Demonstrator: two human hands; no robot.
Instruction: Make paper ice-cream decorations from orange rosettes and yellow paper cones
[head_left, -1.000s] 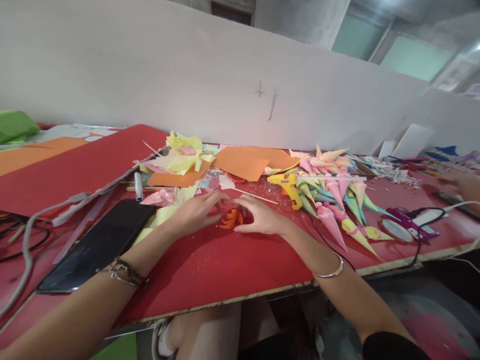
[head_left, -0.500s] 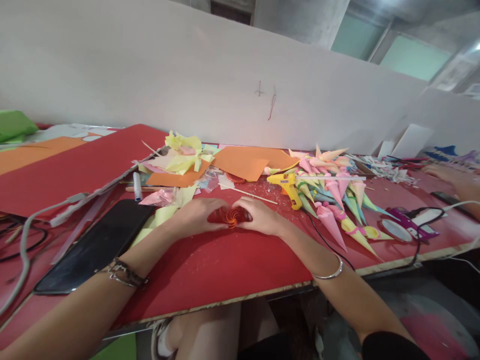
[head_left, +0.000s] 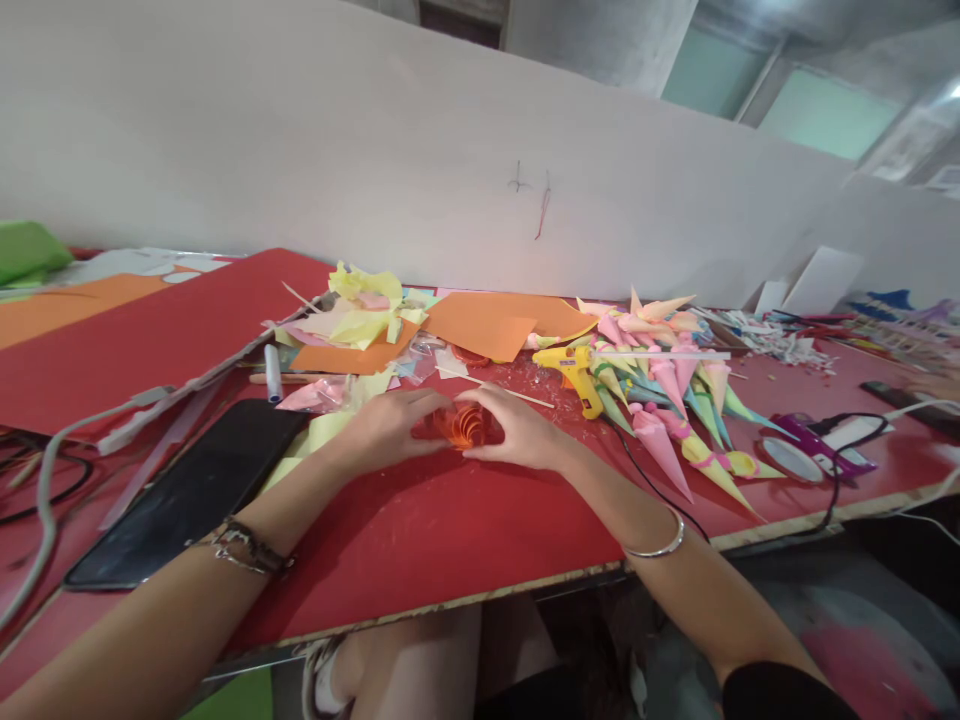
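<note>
Orange paper coil, mid-frame, sat between both hands just above or on the red tabletop; contact underneath couldn't be told. Left hand and right hand were cupped round it from either side, thumb and fingers apart on each. Right thumb overlapped its lower edge. Whether either hand was clamped on it, can't tell.

Looks: thin strip wound in a spiral, gaps between the turns, brighter orange near the middle, outer part darker and partly hidden by fingers. Spiral face pointed up toward the camera. Outline near round, so long axis couldn't be called.

Around it: thin white stick lay just behind the right hand, slanting down to the right. Yellow glue gun right of that, nozzle to the left, against a heap of pastel paper cones. Orange sheets centre-back, crumpled yellow paper to their left. Pink bag and marker behind the left hand; black phone at lower left, beside the left forearm. Purple object at right. Blurred co-worker's hand at the right edge.
</note>
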